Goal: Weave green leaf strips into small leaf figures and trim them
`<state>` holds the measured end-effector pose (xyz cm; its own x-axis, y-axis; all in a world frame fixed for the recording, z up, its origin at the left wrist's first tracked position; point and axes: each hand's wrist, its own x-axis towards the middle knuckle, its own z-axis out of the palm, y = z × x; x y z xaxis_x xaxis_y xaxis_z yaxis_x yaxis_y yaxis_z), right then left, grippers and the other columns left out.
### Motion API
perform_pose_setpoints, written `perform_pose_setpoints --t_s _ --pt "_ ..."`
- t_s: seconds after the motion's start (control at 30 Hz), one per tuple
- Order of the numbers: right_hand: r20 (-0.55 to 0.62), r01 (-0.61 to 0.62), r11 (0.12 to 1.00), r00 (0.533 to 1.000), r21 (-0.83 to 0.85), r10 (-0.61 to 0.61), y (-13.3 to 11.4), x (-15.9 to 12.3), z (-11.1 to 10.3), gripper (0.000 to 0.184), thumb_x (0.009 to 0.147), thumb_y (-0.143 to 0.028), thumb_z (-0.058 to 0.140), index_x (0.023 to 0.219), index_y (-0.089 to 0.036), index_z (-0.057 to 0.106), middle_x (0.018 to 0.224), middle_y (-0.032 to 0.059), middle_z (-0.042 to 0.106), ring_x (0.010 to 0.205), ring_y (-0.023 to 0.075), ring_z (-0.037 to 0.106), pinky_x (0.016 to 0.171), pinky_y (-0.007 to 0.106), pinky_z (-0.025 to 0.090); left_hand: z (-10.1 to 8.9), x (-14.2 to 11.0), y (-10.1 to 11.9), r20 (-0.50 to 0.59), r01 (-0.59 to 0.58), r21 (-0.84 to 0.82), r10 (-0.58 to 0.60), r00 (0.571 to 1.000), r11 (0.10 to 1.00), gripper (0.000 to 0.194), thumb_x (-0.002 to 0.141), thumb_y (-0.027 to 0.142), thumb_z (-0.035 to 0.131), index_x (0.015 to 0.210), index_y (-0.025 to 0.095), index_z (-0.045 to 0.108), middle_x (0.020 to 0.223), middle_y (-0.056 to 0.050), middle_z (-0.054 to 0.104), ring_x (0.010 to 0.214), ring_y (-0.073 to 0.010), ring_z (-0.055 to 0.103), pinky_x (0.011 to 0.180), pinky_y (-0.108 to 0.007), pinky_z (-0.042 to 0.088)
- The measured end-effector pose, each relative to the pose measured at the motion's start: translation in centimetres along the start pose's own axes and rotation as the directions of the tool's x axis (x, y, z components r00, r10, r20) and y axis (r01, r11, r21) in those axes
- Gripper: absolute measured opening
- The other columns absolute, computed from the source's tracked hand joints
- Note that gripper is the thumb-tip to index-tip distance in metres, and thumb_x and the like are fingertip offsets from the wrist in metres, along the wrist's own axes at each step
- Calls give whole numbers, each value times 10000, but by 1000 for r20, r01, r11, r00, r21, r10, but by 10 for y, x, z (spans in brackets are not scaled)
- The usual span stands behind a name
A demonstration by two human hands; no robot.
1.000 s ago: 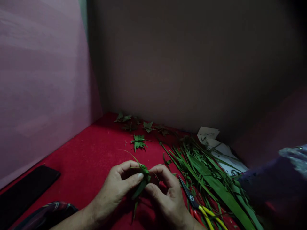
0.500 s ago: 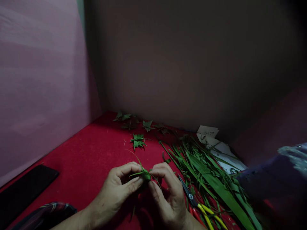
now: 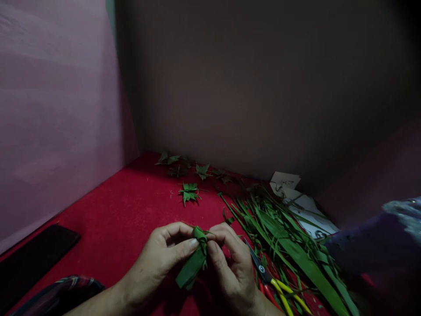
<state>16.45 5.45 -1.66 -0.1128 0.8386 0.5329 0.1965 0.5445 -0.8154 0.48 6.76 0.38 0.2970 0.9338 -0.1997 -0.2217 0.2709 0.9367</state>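
Between my two hands is a folded green leaf (image 3: pixel 192 267), knotted or wrapped near its upper end, with its broad flat part hanging down to the left. My left hand (image 3: pixel 164 252) pinches it between thumb and forefinger from the left side. From the right, my right hand (image 3: pixel 228 259) pinches at the knotted part, fingertips pressed together there. A thin strand sticks out at the top near the right fingertips. Scissors (image 3: pixel 262 270) with yellow handles lie just right of my right hand, partly over a red-handled tool (image 3: pixel 269 296).
A heap of long green leaf blades (image 3: pixel 289 245) spreads to the right, beside white paper (image 3: pixel 311 215). A small leaf bundle (image 3: pixel 190 193) and several lobed leaves (image 3: pixel 202 170) lie toward the back wall. A black flat object (image 3: pixel 36 263) rests at left on the red surface (image 3: pixel 115 215).
The leaf has been turned in my fingers: its end faced me with thin strands sticking out, and now its broad part hangs downward in view. Both hands stay in nearly the same place.
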Motion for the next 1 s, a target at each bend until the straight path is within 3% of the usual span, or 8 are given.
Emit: perform_pose_setpoints --t_s 0.33,0.53,0.7,1.0 --pt "20 -138 989 990 51 137 6 -1 1 138 882 -251 458 820 -184 561 740 23 524 672 151 494 602 272 365 0 0 -1 -12 66 -94 -67 998 993 179 657 272 745 684 140 628 625 6 611 560 -100 529 543 -205 412" --pt "110 -327 909 945 259 308 10 -1 3 159 870 -314 501 786 -185 542 711 -6 486 640 127 445 571 244 351 -2 1 -3 -10 70 -68 -71 997 995 168 674 264 737 705 138 631 637 7 615 561 -89 526 540 -195 400" --pt "98 -352 856 935 378 342 11 4 2 197 837 -333 545 719 -179 515 669 -24 462 590 105 406 535 225 339 0 1 0 -5 80 -78 -80 997 994 157 687 260 727 710 144 624 638 8 632 562 -92 544 551 -199 413" --pt "87 -415 806 903 421 420 10 5 1 255 802 -392 590 698 -180 494 551 -66 401 471 68 326 436 196 257 -1 1 -1 -16 86 -52 -87 996 995 182 679 260 734 692 136 600 593 26 605 521 -76 517 520 -188 405"
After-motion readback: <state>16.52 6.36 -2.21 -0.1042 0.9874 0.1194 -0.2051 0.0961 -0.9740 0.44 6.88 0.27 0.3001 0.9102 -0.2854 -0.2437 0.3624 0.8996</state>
